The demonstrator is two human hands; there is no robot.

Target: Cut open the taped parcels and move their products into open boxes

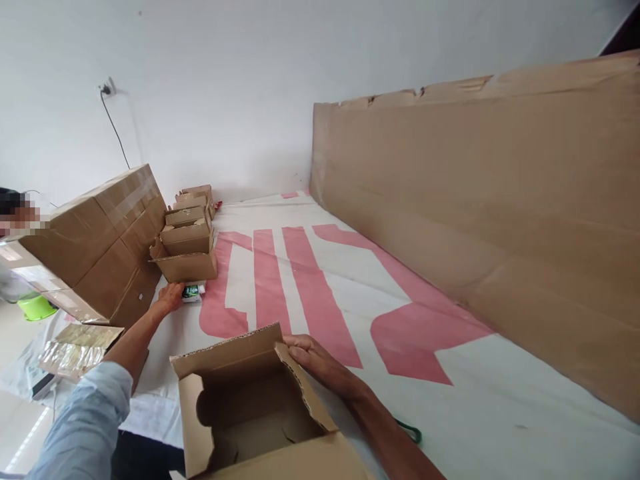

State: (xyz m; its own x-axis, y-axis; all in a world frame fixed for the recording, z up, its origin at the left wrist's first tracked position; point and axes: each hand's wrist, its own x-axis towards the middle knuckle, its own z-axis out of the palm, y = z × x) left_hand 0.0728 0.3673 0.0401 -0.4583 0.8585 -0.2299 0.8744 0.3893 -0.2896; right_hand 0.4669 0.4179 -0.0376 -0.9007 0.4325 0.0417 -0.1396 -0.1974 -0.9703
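Observation:
My left hand [171, 298] reaches out to a small green-and-white package [193, 292] lying on the covered table. Its fingers are closed at the package's left end, and their tips are partly hidden. Close to me, an open cardboard box [260, 460] stands with its flaps raised; its visible inside holds no goods. My right hand [309, 358] grips the upper right corner of this box, thumb on the flap's edge and fingers behind it. Just beyond my left hand stands another open cardboard box [189, 268].
More open small boxes [191, 200] line up toward the wall. A large taped carton [113, 233] stands at left, and a tall cardboard panel [475, 187] borders the right. A white-and-pink sheet [345, 293] covers the table. Part of another person's head [17, 210] shows far left.

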